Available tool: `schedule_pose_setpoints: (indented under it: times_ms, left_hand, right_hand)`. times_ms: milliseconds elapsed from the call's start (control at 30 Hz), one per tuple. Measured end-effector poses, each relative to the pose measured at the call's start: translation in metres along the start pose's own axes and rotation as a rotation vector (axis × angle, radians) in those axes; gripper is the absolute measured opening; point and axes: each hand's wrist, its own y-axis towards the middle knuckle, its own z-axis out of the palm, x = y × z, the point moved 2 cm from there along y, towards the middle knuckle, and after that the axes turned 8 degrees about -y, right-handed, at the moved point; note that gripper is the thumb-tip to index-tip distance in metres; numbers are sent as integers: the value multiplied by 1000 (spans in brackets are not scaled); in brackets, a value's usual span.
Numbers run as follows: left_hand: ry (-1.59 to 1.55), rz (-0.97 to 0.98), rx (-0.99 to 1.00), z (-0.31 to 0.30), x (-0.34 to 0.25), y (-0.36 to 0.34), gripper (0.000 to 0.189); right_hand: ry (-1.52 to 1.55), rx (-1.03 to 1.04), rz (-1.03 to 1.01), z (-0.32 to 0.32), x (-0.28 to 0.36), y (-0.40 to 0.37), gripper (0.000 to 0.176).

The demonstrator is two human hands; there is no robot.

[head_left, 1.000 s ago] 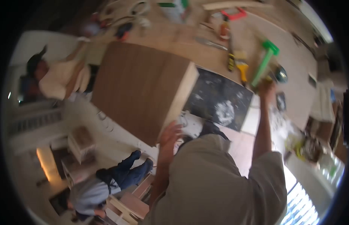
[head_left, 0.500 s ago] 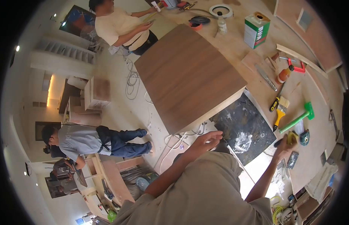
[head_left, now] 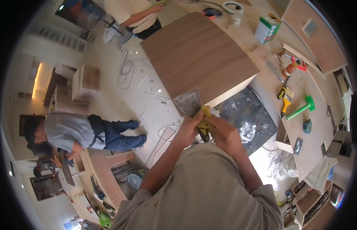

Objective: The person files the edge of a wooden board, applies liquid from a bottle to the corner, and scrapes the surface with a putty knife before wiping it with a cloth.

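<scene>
In front of my chest I hold a putty knife (head_left: 188, 102) with a wide, worn metal blade pointing up and left. My left hand (head_left: 188, 128) is closed round it near the neck, and its black and yellow handle end shows below. My right hand (head_left: 227, 134) is closed on a crumpled yellow cloth (head_left: 204, 114), pressed against the knife between both hands. Right behind the blade is a box with a brown wood-grain top (head_left: 201, 57). A black, paint-smeared board (head_left: 247, 119) lies beyond my right hand.
On the workbench (head_left: 270, 90) lie a green mallet (head_left: 302, 108), a yellow brush (head_left: 287, 101), a tape measure (head_left: 307, 126) and a solvent can (head_left: 267, 28). One person (head_left: 76, 132) bends over a bench at left; another (head_left: 134, 15) stands behind the box. Cables (head_left: 126, 73) trail on the floor.
My right hand has come from the workbench to my front with the putty knife and yellow cloth. My left hand, empty before, has closed on the knife. The view has shifted.
</scene>
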Motion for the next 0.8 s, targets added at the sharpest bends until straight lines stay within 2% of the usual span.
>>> schedule_pose_setpoints:
  times_ms: [33, 100, 200, 267, 300, 367, 433, 500, 567, 600, 633, 700, 800]
  left_hand:
    - [10, -22, -13, -9, -7, -13, 50]
    - [-96, -27, -106, -30, -9, -36, 41]
    - [-39, 8, -60, -55, -17, -62, 37]
    - [64, -21, -85, -48, -30, -83, 29]
    - [124, -36, -93, -46, -36, -91, 26]
    - [389, -90, -98, -61, -32, -97, 27]
    - [584, -103, -91, -65, -28, -106, 26]
    - [701, -70, -82, -60, -32, -116, 24]
    - [709, 191, -82, -66, -23, -123, 31]
    - [709, 232, -85, -70, -20, -131, 34]
    - [710, 272, -88, -72, -17, -139, 37]
    - [698, 176, -94, -66, -35, -150, 38]
    - [668, -70, -112, -63, -60, -163, 40]
  right_hand:
    - [82, 20, 78, 1, 11, 1, 40]
    - [21, 31, 64, 2, 26, 9, 41]
    - [84, -73, 113, 15, 44, 21, 44]
    - [159, -170, 123, 28, 64, 33, 44]
    - [173, -102, 127, 37, 71, 35, 47]
    - [-163, -73, -251, 57, 86, 52, 45]
    - [-351, -53, -435, 85, 90, 56, 42]
    - [-380, -42, -440, 115, 82, 57, 38]
    - [-396, 86, -64, 120, 68, 65, 32]
    - [-395, 146, 129, 122, 60, 67, 30]
    - [-148, 189, 223, 117, 47, 66, 29]
    - [344, 265, 379, 92, 20, 76, 26]
    - [503, -36, 304, 75, 47, 60, 26]
